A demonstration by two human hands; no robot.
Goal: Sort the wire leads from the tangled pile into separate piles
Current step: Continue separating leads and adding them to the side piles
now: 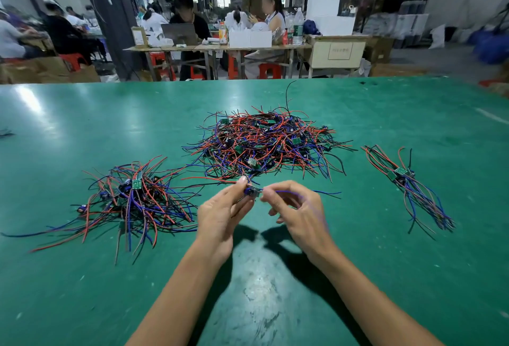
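Observation:
A big tangled pile (pixel 264 144) of red, blue and black wire leads with small green boards lies at the middle of the green table (pixel 82 125). A looser pile (pixel 135 199) sits at the left. A small neat bundle (pixel 407 183) lies at the right. Just in front of the big pile, my left hand (pixel 220 213) pinches a small board unit (pixel 252 192) between thumb and fingers. My right hand (pixel 300 210) pinches that unit's blue wire (pixel 325 193), which trails off to the right.
The table's far edge runs across the frame behind the big pile. Beyond it, several people sit at workbenches with boxes, bottles and red stools. A stray wire end shows at the table's left edge (pixel 5 133).

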